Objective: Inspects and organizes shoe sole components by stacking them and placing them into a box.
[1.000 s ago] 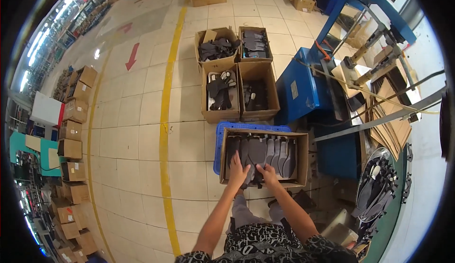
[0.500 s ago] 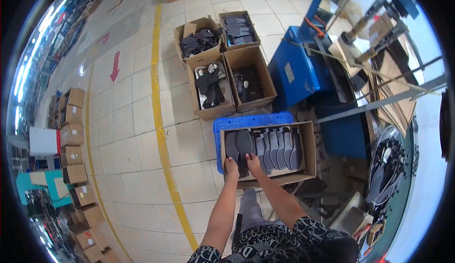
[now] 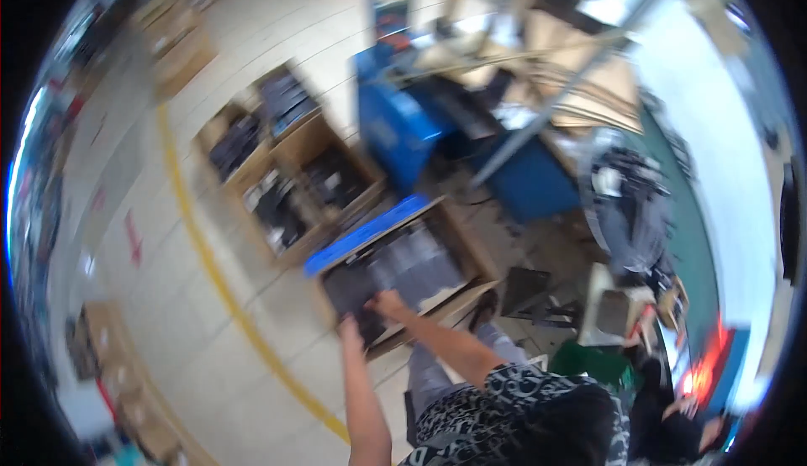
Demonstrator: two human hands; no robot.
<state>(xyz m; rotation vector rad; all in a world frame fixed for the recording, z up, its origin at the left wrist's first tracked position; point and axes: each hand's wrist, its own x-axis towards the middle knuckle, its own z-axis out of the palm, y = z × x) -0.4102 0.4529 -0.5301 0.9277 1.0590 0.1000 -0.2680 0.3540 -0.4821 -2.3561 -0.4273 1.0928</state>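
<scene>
A cardboard box (image 3: 483, 271) stands in front of me, filled with rows of dark grey, curved, insole-shaped pieces (image 3: 420, 260). At its near left end, my left hand (image 3: 352, 331) is closed around the edge of the dark pieces (image 3: 346, 285). My right hand (image 3: 388, 305) reaches over the near side, its fingers closed on the neighbouring edge of the same pieces. Motion blur hides the exact finger positions and how many pieces are gripped. A blue plastic crate or tray (image 3: 370, 232) shows along the far side of the box.
Several open cartons (image 3: 290, 159) holding dark parts stand beyond the box. A blue machine (image 3: 395, 126) and flat cardboard (image 3: 588, 88) are at the right. Another person (image 3: 672, 415) is at the lower right. A yellow floor line (image 3: 223, 285) runs along the left.
My view has swung to the right, tilting the box and cartons in the picture and bringing another person into sight. Both hands stay at the box's left end.
</scene>
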